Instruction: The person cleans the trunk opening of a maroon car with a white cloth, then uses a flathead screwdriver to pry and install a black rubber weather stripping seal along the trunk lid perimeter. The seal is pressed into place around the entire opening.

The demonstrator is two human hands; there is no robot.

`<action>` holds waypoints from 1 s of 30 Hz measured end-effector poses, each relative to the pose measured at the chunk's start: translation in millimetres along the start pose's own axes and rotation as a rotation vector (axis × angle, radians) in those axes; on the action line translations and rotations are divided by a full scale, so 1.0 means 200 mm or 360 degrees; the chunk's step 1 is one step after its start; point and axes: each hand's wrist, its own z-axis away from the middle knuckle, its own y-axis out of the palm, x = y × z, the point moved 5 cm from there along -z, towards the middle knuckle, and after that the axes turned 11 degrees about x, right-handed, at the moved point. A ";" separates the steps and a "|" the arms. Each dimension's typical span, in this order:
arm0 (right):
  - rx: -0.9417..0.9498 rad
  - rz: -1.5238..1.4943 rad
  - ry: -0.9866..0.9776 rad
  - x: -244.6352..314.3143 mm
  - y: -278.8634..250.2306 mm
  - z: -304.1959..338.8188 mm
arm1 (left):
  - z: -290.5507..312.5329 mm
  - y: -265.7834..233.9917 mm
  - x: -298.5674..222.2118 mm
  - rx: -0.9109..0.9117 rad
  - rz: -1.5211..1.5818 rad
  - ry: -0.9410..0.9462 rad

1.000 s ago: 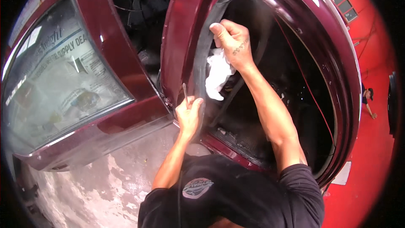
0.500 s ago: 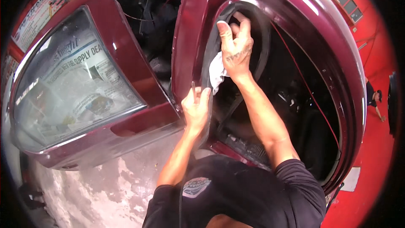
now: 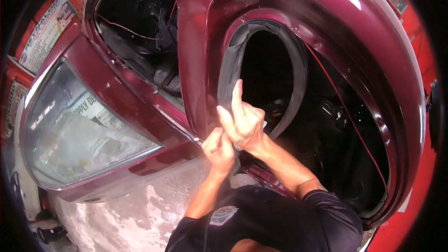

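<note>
A black rubber door seal (image 3: 230, 67) runs along the maroon door frame (image 3: 197, 60) and loops loosely over the dark opening. My right hand (image 3: 247, 126) is at its lower left stretch, index finger and thumb extended, the other fingers curled. A pale bit of white cloth (image 3: 265, 124) peeks out beside that hand; most of it is hidden. Just below and left, touching the right hand, my left hand (image 3: 218, 150) is closed near the seal's lower part. What its fingers hold is hidden.
An open maroon car door (image 3: 135, 112) with newsprint behind its glass (image 3: 88, 130) stands to the left. A thin red cord (image 3: 347, 112) crosses the opening on the right. Below lies a blotchy concrete floor (image 3: 126, 214); a red wall (image 3: 413, 168) stands at far right.
My right hand has come down the seal from its upper curve, toward my left hand. The white cloth and the thin dark stick at my left fingers are now mostly hidden. The view has shifted.
</note>
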 end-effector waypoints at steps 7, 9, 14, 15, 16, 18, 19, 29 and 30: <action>-0.0002 -0.0015 0.0029 0.00 -0.02 -0.01 | 0.00 0.01 -0.01 -0.0044 -0.0105 -0.0011; 0.0027 -0.0021 0.0079 0.00 -0.01 -0.01 | 0.00 0.00 -0.01 -0.0009 0.0029 -0.0152; 0.0105 -0.0254 0.0053 -0.05 -0.07 0.00 | -0.01 -0.06 -0.09 0.0164 -0.0251 -0.0222; 0.0064 -0.0440 0.0113 -0.06 -0.11 0.01 | 0.00 -0.06 -0.12 0.0202 -0.0254 -0.0295; 0.0231 -0.0405 0.0278 -0.06 -0.14 0.04 | 0.01 -0.08 -0.16 0.0209 -0.0310 -0.0303; 0.0158 -0.0363 0.0090 -0.01 -0.15 0.19 | 0.09 -0.10 -0.13 0.0084 -0.0367 -0.0189; 0.0121 -0.0332 -0.0001 0.02 -0.18 0.26 | 0.14 -0.13 -0.10 -0.0001 -0.0359 -0.0079; 0.1216 -0.1295 0.1126 0.05 -0.11 1.20 | 0.59 0.27 -0.05 0.0609 0.0886 -0.0664; 0.0981 -0.1350 0.1101 0.04 -0.13 1.29 | 0.65 0.33 -0.01 0.0645 0.0986 -0.0796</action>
